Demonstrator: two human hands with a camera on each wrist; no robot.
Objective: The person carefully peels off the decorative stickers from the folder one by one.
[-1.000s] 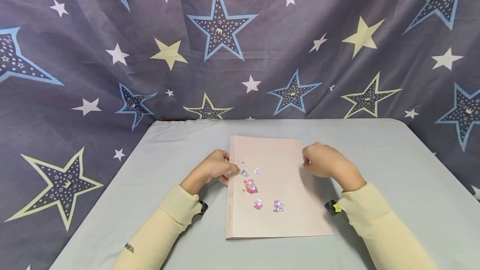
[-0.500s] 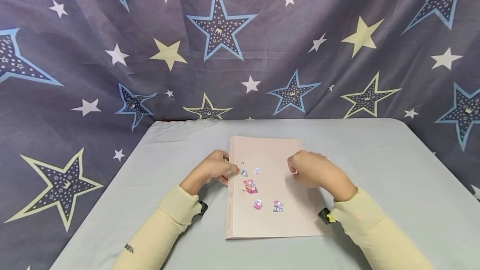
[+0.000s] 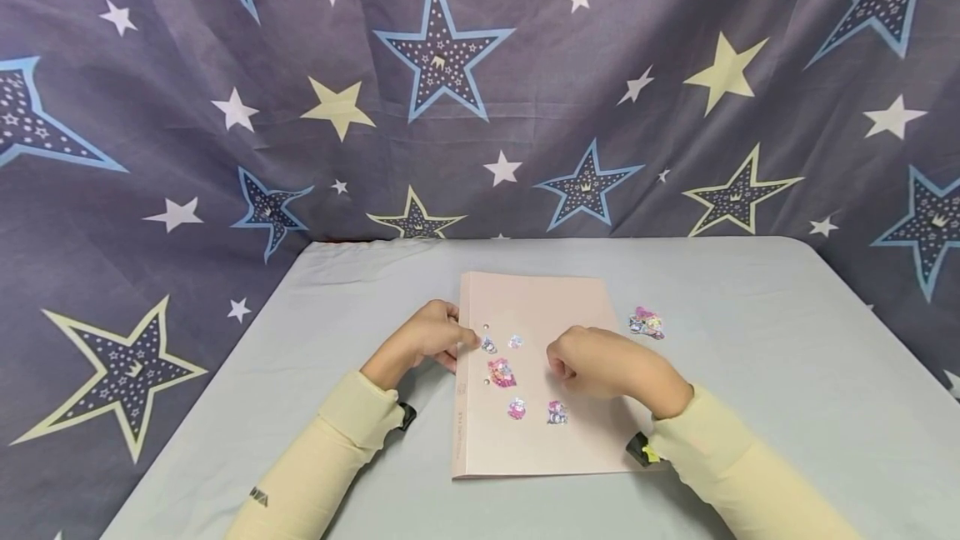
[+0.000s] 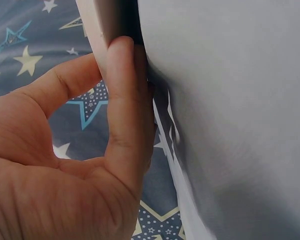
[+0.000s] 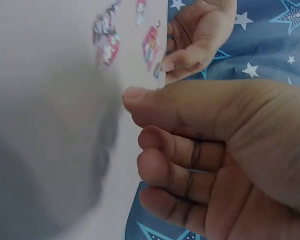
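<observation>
A pale pink file folder (image 3: 540, 307) lies on the cloth-covered table, its spine towards my left hand (image 3: 429, 332). That hand grips the spine edge, thumb on the cover and fingers against the side, as the left wrist view also shows. My right hand (image 3: 600, 361) is over the folder's right half, fingers curled and thumb against the index finger. I cannot tell whether something small is pinched there. Shiny stickers dot the cover: a pink one (image 3: 502, 372) in the middle left, a round pink one (image 3: 517, 408) and a pink-purple one (image 3: 557, 412) lower down.
More shiny stickers (image 3: 647, 323) lie in a small pile on the grey tablecloth (image 3: 757, 323), right of the folder. Two small pale stickers sit near the left thumb. A star-patterned curtain (image 3: 510, 132) hangs behind the table.
My right hand has moved left and towards me, from the folder's right edge to over its cover, uncovering the sticker pile on the right. My left hand has stayed put.
</observation>
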